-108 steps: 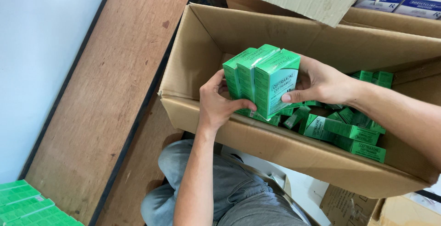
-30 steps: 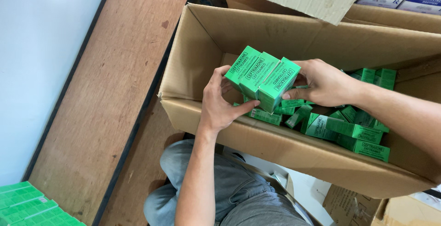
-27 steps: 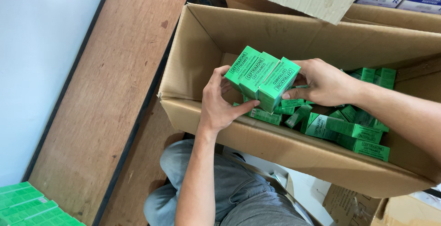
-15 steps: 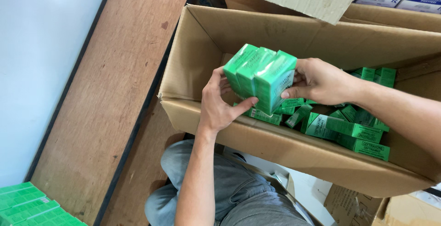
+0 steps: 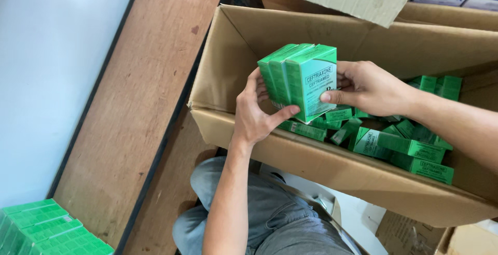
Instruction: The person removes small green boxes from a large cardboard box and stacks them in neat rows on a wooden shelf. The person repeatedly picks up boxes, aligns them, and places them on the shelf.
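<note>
The three green boxes (image 5: 301,81) are held pressed side to side, just above the loose boxes (image 5: 399,141) in the carton (image 5: 332,174). Only side pressure seems to keep them together, so the middle one could slip down and out if either hand eases, or the row could fan apart if it tilts. The left hand (image 5: 257,112) is half open, thumb laid along the row's lower edge and fingers curled behind its left face. The right hand (image 5: 365,86) is narrowly closed on the right face, thumb in front. A green stack (image 5: 46,229) lies well left of the carton, beyond the wooden board (image 5: 140,99).
</note>
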